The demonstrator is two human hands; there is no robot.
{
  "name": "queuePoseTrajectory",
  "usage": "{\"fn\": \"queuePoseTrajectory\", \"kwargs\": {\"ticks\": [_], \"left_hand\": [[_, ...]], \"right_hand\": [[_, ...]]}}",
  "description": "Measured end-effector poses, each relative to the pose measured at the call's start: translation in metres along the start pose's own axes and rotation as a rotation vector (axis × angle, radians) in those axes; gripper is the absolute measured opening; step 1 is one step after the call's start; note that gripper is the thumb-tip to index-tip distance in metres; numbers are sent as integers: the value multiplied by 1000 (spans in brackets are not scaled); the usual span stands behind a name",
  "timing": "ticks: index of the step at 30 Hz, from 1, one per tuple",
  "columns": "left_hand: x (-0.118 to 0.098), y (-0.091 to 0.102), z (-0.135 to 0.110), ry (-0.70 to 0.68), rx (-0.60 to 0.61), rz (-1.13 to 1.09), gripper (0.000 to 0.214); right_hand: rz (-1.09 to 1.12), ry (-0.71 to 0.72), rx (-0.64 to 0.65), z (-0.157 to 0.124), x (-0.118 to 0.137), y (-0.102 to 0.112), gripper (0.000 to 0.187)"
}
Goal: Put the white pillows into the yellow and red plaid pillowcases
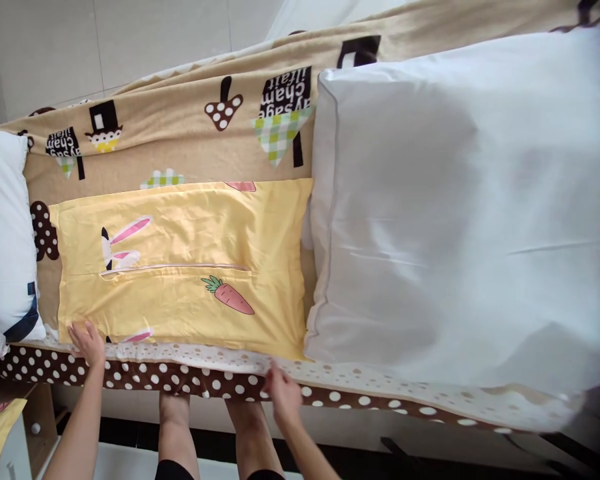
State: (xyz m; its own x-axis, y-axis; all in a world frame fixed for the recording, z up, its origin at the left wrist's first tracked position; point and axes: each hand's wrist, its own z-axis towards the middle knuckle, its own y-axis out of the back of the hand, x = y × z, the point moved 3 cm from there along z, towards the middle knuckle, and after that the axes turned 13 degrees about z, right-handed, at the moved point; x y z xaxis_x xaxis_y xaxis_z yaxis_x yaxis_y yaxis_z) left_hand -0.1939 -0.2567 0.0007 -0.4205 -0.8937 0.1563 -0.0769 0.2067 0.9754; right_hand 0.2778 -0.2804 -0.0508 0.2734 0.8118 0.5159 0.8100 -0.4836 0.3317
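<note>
Legs stand against the bed (180,127). Left hand (87,341) lies flat, grip open and empty, on the near-left corner of the yellow pillowcase (180,267). Right hand (283,393) touches its near-right corner, grip unclear. The pillowcase lies spread beside the white pillow (455,220). Seemingly smoothing; lifting would need both corners pinched.

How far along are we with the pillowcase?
Done: the yellow pillowcase lies flat on the bed sheet. In hand: left hand rests on its near-left corner, right hand is at its near-right corner. Left: the white pillow beside it is bare.
</note>
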Motion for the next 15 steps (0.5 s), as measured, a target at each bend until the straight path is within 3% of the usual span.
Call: {"fn": "queuePoseTrajectory", "kwargs": {"ticks": [3, 4, 7, 9, 11, 12, 15], "left_hand": [[-30, -12, -39, -194, -29, -59, 61], [-44, -19, -54, -268, -30, -69, 62], [-86, -48, -92, -356, -7, -48, 64], [-103, -65, -106, -344, -6, -10, 66], [-107, -74, -108, -370, -39, 25, 67], [-103, -76, -104, -396, -65, 40, 66], [-70, -68, -76, -413, -166, 45, 62]], "right_hand": [[-133, 224, 234, -53, -10, -60, 21], [-244, 433, 376, -69, -9, -88, 23], [-568, 998, 762, -103, -6, -171, 55], [-664, 1185, 931, -103, -7, -206, 61], [-704, 1280, 996, -85, -9, -215, 61], [-721, 1302, 968, -70, -11, -208, 61], [-794, 1280, 656, -14, -13, -149, 57]]}}
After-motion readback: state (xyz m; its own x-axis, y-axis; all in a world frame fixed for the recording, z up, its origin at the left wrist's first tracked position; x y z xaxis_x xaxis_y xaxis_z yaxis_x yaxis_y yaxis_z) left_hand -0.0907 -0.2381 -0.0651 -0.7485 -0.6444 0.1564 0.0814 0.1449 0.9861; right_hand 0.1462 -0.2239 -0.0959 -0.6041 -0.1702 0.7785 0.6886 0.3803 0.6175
